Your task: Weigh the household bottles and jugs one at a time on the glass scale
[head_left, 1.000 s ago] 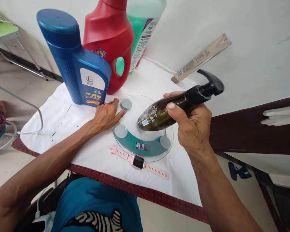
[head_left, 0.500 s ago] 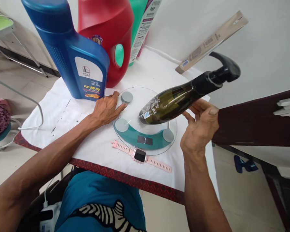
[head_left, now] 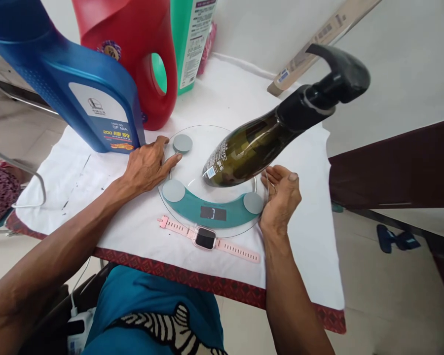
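Observation:
A round glass scale [head_left: 229, 217] with a teal band, grey discs and a dark display lies on the white cloth. A dark green pump bottle [head_left: 244, 148] with a black pump head stands on the glass, appearing tilted to the right. My left hand [head_left: 144, 165] rests at the scale's left rim, thumb and forefinger apart, the thumb over the glass edge. Against the right rim is my right hand [head_left: 281, 199], palm turned inward, fingers bent loosely and thumb apart. A pink-strapped smartwatch [head_left: 205, 238] lies in front of the scale.
Behind my left hand stand a blue oil bottle [head_left: 92, 98], a red jug [head_left: 129, 54] and a green container [head_left: 181, 59]. A beige tube [head_left: 296, 64] stands near the wall. The table's front edge has a dark red patterned border [head_left: 185, 276].
My right hand has moved left and in to the scale's right rim, away from behind the bottle. My left hand stays at the left rim. The view has shifted a little.

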{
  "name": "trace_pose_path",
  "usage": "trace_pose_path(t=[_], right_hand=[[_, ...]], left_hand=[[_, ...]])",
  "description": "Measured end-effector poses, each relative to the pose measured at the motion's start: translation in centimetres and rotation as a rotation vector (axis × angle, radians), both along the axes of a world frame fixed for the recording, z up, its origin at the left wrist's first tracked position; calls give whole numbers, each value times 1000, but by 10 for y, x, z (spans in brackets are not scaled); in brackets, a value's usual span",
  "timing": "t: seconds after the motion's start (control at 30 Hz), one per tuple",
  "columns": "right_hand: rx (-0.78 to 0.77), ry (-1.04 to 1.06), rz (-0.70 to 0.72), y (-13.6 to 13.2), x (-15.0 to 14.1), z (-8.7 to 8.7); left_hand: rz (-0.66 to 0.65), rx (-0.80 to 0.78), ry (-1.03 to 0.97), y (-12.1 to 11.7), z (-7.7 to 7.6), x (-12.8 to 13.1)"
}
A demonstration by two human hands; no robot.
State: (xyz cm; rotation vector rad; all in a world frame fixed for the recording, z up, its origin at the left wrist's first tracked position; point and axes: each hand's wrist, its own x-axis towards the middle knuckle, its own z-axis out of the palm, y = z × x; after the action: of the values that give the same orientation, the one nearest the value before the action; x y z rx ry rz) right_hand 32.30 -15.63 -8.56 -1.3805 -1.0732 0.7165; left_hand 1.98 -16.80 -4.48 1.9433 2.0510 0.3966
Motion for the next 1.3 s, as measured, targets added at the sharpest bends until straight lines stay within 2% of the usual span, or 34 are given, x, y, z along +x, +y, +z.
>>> trace_pose_path(t=[0.27,0.63,0.77,0.9,1.0,1.13,1.3], right_hand=[[13,-127,55,-3,1,-1],[13,-236,55,-6,0,3],[103,-350,61,-11,-1,23],[196,-283,292,-11,-18,59],[147,-230,414,-9,-47,81],[-12,-270,327,-6,-83,96],[-44,-390,276,-6,-89,100]], left_hand=[[-10,24,-32,1,-2,-1],[-24,29,-53,-2,1,0],[-33,30,-64,-2,2,0],[-35,18,-74,-4,3,-1],[-40,16,-63,-5,3,-2],[-32,8,-17,-5,5,-1],[-34,4,-16,-6,9,0]])
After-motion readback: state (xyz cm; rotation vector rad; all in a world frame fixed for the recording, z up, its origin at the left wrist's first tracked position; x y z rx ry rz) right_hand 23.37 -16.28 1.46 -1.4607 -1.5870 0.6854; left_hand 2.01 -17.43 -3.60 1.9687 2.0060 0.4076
